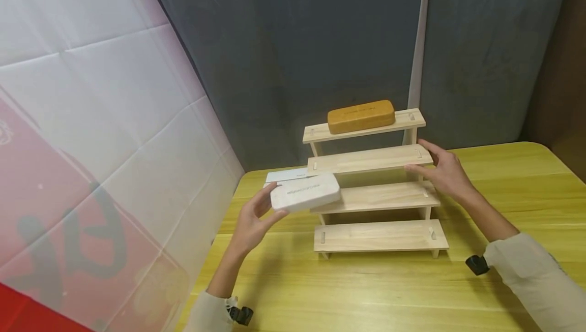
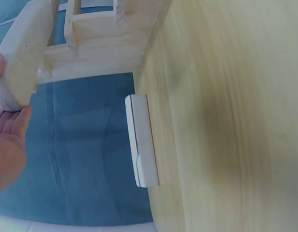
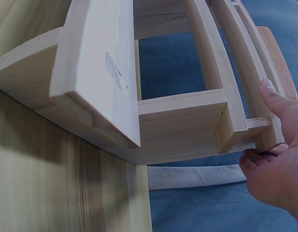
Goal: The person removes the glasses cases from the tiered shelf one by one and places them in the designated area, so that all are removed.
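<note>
**plyfan:** So how far along are you looking here? Over on the four-tier wooden stand, a mustard-brown glasses case is already sitting on the top tier, so I'm counting that one as placed.

**tierdown:** Yeah, same. Your left hand is pinching a white glasses case, thumb on the near side and fingers on the far side, so that's a narrow, loaded grip. You're holding it up at the left end of the stand, overlapping the middle tiers from the head view. Can't tell if it's touching them, but it isn't resting on a tier yet.

**plyfan:** And the right hand?

**tierdown:** You're gripping the right end of the stand's second tier from the top, thumb on the front edge, fingers wrapping around behind. So neither hand is hanging free.

**plyfan:** There's also a second pale case lying on the table, left of the stand and toward its back. You're not touching that one.

**tierdown:** So I'm guessing you're partway: one case is sitting up top, one is waiting in your fingers, and one is lying off the stand.
</note>
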Tool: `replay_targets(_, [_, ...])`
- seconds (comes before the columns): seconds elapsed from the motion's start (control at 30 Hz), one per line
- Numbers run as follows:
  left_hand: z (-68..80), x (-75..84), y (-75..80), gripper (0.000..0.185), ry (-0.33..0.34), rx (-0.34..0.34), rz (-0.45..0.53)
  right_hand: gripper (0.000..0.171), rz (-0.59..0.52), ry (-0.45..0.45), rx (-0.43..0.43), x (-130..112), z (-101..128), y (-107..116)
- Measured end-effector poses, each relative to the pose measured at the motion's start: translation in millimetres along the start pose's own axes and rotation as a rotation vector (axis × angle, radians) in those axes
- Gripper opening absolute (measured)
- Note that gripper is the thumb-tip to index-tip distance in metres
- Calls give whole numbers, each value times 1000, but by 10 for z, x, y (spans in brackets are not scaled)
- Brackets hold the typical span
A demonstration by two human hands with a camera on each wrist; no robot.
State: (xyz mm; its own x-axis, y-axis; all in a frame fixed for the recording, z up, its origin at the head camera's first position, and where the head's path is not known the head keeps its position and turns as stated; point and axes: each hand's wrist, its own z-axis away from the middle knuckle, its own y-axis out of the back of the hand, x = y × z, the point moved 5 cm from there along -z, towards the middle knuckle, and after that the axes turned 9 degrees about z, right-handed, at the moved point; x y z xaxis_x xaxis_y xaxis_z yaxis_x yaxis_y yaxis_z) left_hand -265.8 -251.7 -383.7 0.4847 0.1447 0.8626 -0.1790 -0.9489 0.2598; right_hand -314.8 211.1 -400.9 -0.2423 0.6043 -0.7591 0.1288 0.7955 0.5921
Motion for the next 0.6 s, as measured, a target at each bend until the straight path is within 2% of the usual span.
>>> replay_targets(0.13, [57, -46, 81, 73, 29, 13, -8, 93, 6, 2, 7, -4, -1, 3])
replay_targets(0.6, [241, -166, 370, 75, 55, 69, 20, 92, -5, 5, 11, -8, -4, -7])
